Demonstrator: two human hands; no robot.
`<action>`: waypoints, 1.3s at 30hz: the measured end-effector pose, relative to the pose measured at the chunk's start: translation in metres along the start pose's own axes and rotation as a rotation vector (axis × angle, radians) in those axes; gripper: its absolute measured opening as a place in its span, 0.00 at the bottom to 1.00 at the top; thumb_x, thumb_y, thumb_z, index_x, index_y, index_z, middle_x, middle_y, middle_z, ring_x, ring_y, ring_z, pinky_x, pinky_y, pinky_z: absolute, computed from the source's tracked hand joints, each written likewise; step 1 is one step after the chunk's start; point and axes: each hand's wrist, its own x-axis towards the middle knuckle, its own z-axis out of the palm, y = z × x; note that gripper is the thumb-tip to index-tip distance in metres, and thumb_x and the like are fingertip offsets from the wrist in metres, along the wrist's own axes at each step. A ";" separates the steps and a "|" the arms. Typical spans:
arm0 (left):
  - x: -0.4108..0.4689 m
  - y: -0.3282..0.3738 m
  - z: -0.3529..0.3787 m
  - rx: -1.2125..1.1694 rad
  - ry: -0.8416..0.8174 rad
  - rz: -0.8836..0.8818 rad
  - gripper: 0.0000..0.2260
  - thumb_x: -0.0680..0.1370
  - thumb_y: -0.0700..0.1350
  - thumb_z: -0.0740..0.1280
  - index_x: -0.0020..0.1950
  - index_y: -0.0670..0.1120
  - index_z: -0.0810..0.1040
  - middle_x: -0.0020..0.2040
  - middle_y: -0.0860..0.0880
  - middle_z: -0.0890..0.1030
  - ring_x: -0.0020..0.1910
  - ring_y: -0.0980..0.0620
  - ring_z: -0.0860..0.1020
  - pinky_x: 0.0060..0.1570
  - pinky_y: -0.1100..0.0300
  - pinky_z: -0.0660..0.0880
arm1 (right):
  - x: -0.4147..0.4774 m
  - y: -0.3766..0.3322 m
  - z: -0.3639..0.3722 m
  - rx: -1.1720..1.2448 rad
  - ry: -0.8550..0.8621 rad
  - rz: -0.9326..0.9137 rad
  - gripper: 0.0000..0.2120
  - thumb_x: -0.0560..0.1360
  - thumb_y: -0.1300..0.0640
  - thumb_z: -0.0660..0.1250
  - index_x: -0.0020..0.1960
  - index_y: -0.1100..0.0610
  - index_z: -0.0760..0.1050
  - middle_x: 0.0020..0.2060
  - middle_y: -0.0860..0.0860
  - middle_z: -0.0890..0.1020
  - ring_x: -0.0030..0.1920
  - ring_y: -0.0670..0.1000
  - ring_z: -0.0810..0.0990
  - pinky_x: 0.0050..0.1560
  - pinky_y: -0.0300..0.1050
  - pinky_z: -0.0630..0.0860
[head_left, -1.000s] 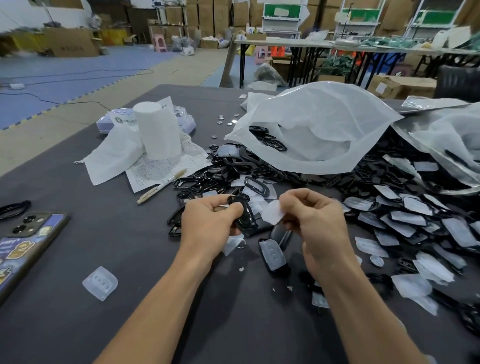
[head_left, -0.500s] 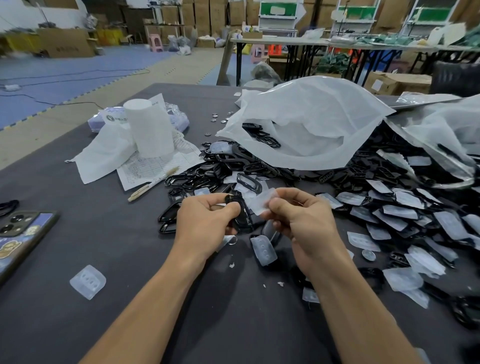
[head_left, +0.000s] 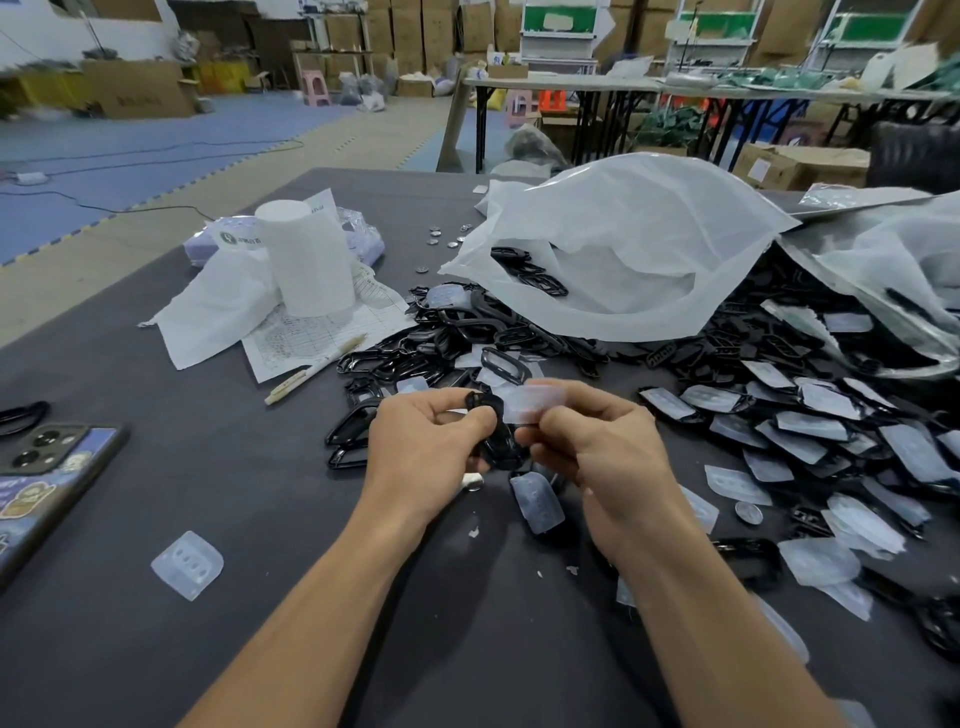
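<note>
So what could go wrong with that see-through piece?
The small see-through rubbery pad is just pinched in the right hand, so it might slip and get lost among lookalike pads on the dark grey table. It could sit crooked in the black plastic shell that the left hand grips.

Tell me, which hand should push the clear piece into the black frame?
Probably the right. The right hand pinches the clear piece right beside the black frame, while the left hand is busy holding that frame steady.
</note>
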 end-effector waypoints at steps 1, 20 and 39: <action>0.000 0.000 0.000 0.006 0.001 -0.004 0.07 0.75 0.39 0.75 0.45 0.51 0.89 0.35 0.44 0.87 0.32 0.47 0.83 0.33 0.59 0.80 | 0.000 0.000 0.000 -0.016 -0.006 -0.006 0.18 0.76 0.74 0.64 0.41 0.57 0.88 0.35 0.55 0.86 0.35 0.49 0.84 0.36 0.36 0.80; -0.002 -0.004 0.007 -0.046 -0.015 0.033 0.06 0.68 0.47 0.74 0.43 0.56 0.88 0.35 0.42 0.86 0.31 0.48 0.81 0.39 0.34 0.81 | 0.002 0.014 0.002 -0.902 0.179 -0.419 0.10 0.71 0.58 0.72 0.48 0.44 0.78 0.29 0.43 0.81 0.32 0.45 0.79 0.39 0.45 0.79; -0.006 0.005 0.006 -0.360 -0.268 -0.123 0.07 0.81 0.39 0.70 0.51 0.40 0.87 0.50 0.36 0.87 0.52 0.41 0.87 0.50 0.56 0.84 | 0.000 0.025 0.016 -0.591 0.324 -0.330 0.07 0.73 0.49 0.77 0.36 0.47 0.85 0.30 0.37 0.84 0.35 0.38 0.83 0.41 0.39 0.79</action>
